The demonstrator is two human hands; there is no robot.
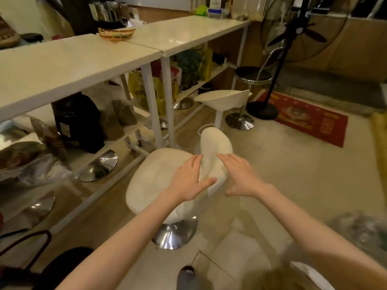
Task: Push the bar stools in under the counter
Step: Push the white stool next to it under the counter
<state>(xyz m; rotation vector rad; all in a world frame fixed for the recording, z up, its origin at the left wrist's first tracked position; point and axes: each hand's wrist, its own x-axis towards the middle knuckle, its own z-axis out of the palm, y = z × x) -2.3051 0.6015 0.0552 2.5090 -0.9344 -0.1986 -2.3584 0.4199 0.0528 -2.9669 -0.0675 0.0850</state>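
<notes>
Two flat, empty hands, left hand (187, 180) and right hand (240, 176), flanked the stool (150, 181) backrest. The tabletop (62, 68) lay ahead-left, left hand nearer.

Both hands reach with straight fingers over a white moulded plastic bar stool (155, 181) on a chrome base: left hand (188, 181) above its seat, right hand (240, 176) beside its backrest, near the long white worktop (62, 65).

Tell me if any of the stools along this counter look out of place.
Two white stools stand out on the floor, not tucked under the counter: the near stool, below both open hands, and the far stool. The black stool at the end also stands clear.
</notes>
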